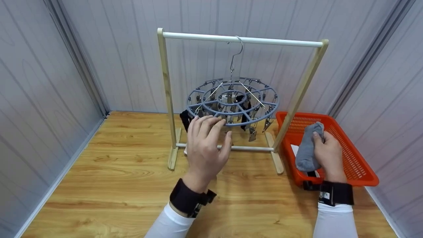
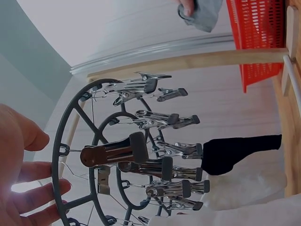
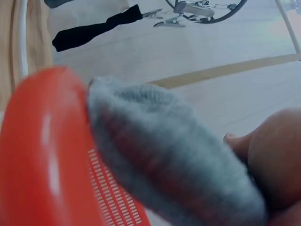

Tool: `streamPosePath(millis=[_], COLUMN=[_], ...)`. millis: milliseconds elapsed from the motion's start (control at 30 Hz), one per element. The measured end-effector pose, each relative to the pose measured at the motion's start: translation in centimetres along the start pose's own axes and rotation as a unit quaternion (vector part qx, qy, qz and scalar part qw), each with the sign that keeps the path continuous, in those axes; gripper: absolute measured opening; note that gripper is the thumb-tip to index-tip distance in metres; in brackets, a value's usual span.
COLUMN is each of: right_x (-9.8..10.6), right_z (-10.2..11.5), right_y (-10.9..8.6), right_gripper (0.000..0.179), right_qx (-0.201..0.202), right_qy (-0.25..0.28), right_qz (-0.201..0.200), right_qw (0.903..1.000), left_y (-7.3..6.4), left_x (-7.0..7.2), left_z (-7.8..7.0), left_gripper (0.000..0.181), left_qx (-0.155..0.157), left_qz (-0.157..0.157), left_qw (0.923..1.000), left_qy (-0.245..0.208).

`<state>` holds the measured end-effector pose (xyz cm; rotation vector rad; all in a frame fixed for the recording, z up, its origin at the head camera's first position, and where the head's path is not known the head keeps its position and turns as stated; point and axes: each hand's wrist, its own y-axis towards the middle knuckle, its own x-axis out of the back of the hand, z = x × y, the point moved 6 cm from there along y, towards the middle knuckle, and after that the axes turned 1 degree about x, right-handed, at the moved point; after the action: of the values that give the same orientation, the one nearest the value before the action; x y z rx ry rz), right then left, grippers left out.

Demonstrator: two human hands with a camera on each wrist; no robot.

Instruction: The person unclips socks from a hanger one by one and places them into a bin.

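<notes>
- Pinching a gray sock (image 1: 306, 150) over the red basket (image 1: 366, 172) is the right hand (image 1: 328, 153), thumb on top.
- The left hand (image 1: 206, 147) is at the near edge of the round rack (image 1: 232, 105), fingers loose; I can't tell if they touch it.
- A black sock (image 2: 225, 151) hangs from a clip (image 2: 181, 149).

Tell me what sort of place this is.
Probably a small booth set up for hanging laundry: pale panelled walls on three sides, a clip hanger on a rack, and an orange basket beside it.
</notes>
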<state>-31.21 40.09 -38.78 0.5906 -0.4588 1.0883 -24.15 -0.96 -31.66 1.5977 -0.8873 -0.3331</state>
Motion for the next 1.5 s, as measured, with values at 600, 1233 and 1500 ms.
streamPosePath(millis=[600,1233,1500], right_x=[-1.4,-0.7,-1.9], right_z=[-0.2,1.0,3.0], right_y=[0.5,-0.5,-1.4], right_gripper=[0.060,0.071,0.069], right_qx=[0.062,0.039,0.067], right_qy=[-0.087,-0.131,-0.109], right_qz=[0.073,0.072,0.076], right_qw=[0.9917,0.9881,0.9888], left_y=[0.0,-0.1,-0.2], left_x=[-0.1,0.0,0.0], left_z=[-0.2,-0.9,-1.4], left_gripper=[0.028,0.030,0.034], left_qx=[-0.004,-0.027,-0.044], left_qz=[0.004,0.012,0.026], left_qw=[1.0000,0.9988,0.9959], left_qy=[-0.002,-0.039,-0.075])
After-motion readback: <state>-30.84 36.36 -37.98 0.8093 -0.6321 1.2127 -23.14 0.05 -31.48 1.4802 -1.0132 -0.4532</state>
